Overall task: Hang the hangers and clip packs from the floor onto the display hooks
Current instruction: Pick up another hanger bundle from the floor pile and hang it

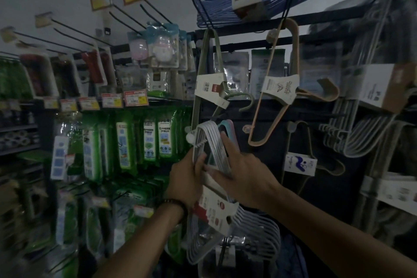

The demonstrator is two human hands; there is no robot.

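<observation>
Hands: left hand (187, 179) and right hand (244, 177), side by side, both grip hanger pack (208, 140).
Handling: likely light, stiff, slick plastic.
Hold: upper bend, near peg (190, 137).

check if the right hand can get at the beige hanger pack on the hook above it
Probably not yet: the right hand and left hand both hold the white hanger pack. The space up to the beige hanger pack looks free, though.

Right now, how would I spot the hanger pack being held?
Find the dark display rack ahead, then drop to the left hand and right hand. Both hold a bundle of white hangers with a red-and-white band; above hang an olive pack and a beige pack.
</observation>
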